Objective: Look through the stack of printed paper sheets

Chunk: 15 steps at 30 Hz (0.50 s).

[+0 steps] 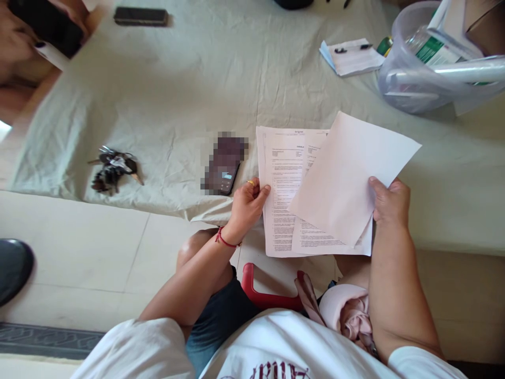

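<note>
The left hand is pinching the printed sheets over the table's near edge, their long axis running away from the wearer, headings farthest. The right hand is gripping a blank-faced sheet, slanting from upper right to lower left. The small print is defeating my eyes.

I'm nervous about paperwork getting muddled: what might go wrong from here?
The blank-faced white paper sheet in the bare right hand lies askew over the printed white pages, so their order might suffer. Those pages extend past the near edge of the pale green tablecloth, so a loosened grip might drop some. The dark rectangular smartphone lies close to the bare left hand and that edge; a sweep might knock it off.
</note>
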### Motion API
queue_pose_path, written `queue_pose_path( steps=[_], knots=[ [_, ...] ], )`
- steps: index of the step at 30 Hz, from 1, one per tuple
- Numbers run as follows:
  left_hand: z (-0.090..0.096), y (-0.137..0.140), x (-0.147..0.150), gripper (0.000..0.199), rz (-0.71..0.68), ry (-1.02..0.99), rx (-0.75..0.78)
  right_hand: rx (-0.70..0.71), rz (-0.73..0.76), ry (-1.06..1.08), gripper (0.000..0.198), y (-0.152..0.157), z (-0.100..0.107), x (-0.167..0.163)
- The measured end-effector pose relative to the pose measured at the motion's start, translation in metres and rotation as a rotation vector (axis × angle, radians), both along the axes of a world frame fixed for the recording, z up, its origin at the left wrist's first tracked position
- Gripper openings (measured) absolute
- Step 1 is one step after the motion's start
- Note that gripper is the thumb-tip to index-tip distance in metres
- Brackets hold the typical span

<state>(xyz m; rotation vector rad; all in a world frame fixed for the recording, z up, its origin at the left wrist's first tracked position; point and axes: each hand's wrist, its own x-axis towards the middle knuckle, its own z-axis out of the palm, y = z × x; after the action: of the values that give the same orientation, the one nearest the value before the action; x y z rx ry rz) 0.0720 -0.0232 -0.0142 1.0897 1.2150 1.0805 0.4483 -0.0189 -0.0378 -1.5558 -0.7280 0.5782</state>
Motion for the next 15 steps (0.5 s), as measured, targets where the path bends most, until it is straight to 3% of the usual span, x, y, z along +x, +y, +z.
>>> queue_pose_path(
  steps=[15],
  knots=[
    [-0.0017,0.0016,-0.0005,0.033,-0.005,0.043,0.022,-0.014,0.003,-0.003,0.031,0.0005,-0.0017,0.0014]
  ],
)
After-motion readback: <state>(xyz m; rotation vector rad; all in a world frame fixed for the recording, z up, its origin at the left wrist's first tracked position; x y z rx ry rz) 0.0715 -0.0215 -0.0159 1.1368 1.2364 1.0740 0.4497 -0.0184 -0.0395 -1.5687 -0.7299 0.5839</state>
